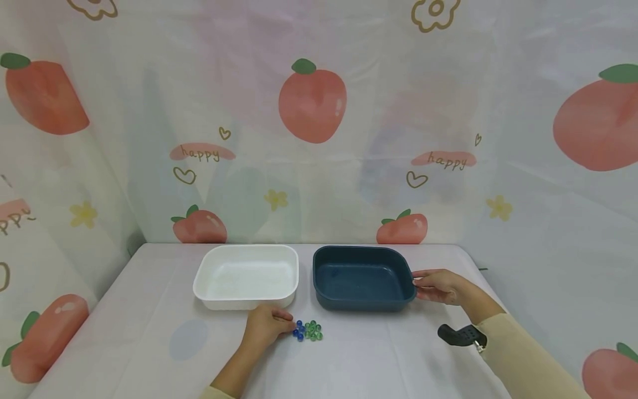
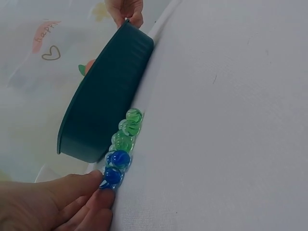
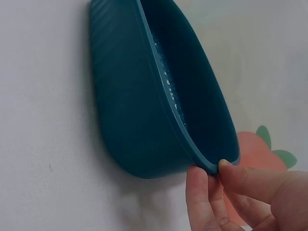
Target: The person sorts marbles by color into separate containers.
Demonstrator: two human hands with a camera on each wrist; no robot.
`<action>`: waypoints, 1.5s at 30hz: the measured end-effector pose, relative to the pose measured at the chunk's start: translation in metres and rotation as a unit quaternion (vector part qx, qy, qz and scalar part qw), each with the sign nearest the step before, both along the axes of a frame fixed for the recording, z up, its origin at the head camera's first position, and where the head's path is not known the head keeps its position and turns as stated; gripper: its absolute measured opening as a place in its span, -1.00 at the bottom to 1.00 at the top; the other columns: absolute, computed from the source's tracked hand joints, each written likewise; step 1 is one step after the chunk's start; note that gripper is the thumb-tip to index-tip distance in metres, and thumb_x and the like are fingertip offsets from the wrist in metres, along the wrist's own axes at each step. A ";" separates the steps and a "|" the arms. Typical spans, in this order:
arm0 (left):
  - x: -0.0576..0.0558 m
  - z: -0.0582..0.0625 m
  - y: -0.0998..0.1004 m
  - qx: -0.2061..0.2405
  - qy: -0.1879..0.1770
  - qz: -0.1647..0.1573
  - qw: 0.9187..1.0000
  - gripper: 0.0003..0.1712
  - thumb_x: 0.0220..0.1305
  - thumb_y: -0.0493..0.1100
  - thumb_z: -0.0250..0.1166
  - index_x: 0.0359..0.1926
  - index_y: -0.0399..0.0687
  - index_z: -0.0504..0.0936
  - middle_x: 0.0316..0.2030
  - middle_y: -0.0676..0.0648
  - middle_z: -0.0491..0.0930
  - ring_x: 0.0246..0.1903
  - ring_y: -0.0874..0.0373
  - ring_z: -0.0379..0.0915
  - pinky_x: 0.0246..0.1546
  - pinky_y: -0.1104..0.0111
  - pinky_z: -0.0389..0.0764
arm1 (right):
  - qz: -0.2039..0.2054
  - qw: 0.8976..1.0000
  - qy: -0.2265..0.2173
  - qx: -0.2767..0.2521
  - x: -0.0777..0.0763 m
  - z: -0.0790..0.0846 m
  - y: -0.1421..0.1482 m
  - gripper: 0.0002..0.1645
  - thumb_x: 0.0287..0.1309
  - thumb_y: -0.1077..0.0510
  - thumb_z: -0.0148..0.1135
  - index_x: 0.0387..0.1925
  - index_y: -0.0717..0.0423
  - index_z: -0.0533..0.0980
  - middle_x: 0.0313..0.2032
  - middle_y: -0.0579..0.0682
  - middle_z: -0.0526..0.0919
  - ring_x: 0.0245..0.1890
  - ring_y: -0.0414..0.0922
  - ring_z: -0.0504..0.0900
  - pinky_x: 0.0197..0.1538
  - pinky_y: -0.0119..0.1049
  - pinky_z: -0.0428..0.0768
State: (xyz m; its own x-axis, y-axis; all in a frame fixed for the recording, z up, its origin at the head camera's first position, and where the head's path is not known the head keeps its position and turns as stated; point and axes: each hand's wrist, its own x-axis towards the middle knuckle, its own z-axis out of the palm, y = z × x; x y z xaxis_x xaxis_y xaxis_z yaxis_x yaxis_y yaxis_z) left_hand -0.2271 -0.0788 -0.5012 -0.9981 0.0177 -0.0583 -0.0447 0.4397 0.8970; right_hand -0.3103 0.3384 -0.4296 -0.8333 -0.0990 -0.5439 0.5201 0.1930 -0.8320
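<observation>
Left hand (image 1: 266, 327) pinches a blue marble (image 2: 104, 183) between thumb and fingers, at the left edge of a cluster lying on the table (image 1: 379, 354). Green marbles (image 2: 130, 127) adjoin the blue ones. Right hand (image 1: 441, 286) grips the dark blue tub (image 1: 364, 280) by its rim (right end, thumb over the edge). A white tub (image 1: 246, 277) stands just beside it, not touching.

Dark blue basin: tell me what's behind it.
In the head view, a backdrop with a printed red fruit stands behind the dark blue basin, which hides most of the tabletop just behind it.
</observation>
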 end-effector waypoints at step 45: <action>-0.007 0.000 -0.003 0.178 -0.122 -0.008 0.976 -0.65 0.13 -0.29 0.44 -0.07 -0.42 0.67 -0.24 -0.26 0.74 -0.30 0.05 0.73 -0.28 0.30 0.72 | 0.003 1.000 -0.003 -0.003 0.001 0.002 -0.001 -0.34 0.37 0.38 0.05 0.40 0.45 0.08 -0.24 0.06 0.65 -0.29 -0.11 0.69 -0.08 -0.28 0.70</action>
State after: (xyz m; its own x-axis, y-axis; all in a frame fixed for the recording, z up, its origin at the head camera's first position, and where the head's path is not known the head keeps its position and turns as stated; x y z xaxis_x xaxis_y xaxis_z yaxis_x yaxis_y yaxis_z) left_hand -0.2336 -0.0816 -0.5008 -0.9547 0.0954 -0.2820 -0.2722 0.1037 0.9566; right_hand -0.3096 0.3377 -0.4277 -0.8298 -0.1080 -0.5475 0.5231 0.1910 -0.8306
